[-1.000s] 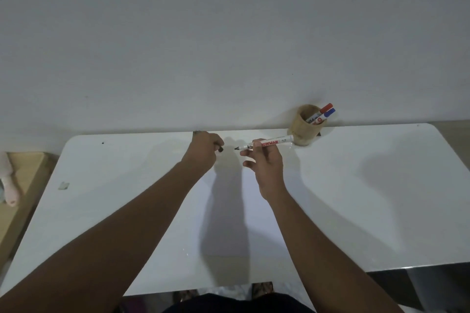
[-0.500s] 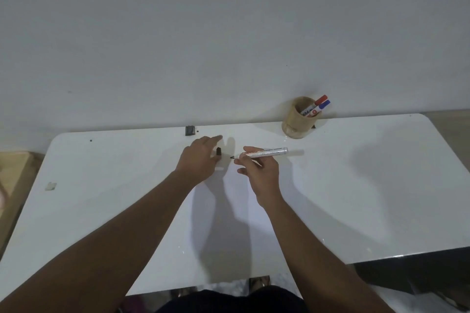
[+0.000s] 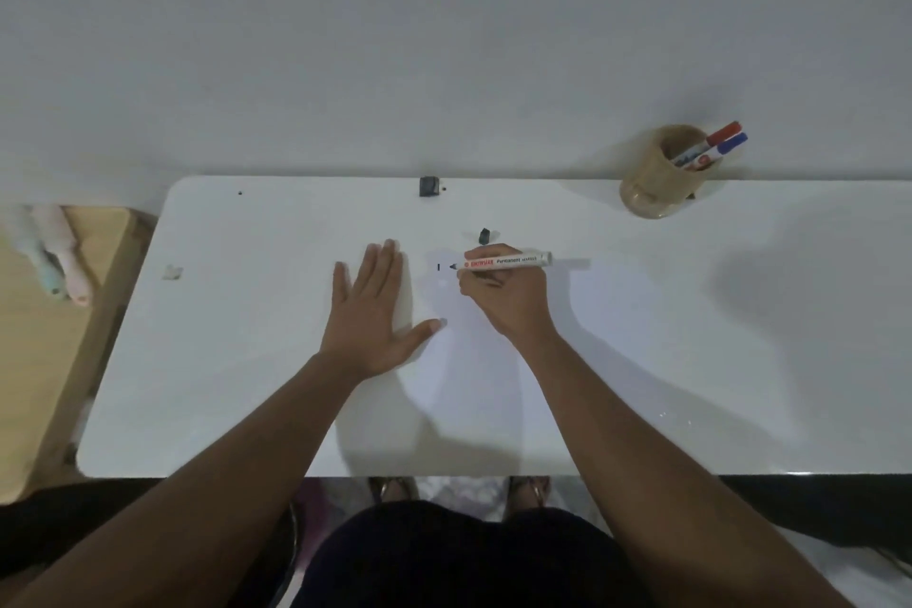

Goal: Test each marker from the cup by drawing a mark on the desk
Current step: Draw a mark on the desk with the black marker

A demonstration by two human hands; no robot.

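Head view: white rectangular bench (image 3: 197, 385) against pale wall. Right hand (image 3: 508, 294) clamped around white-barrelled permanent marker (image 3: 508, 260), barrel lying nearly level, dark tip pointing left just above bench middle. Short black vertical mark (image 3: 438, 267) on bench just left of tip. Small black marker cap (image 3: 484, 236) on bench just behind right hand. Left hand (image 3: 372, 311) flat, fingers spread wide, palm down on bench, holding nothing. Tan round cup (image 3: 656, 178) at far right edge, tilted, holding red-capped marker (image 3: 721, 133) and blue-capped marker (image 3: 732, 144).
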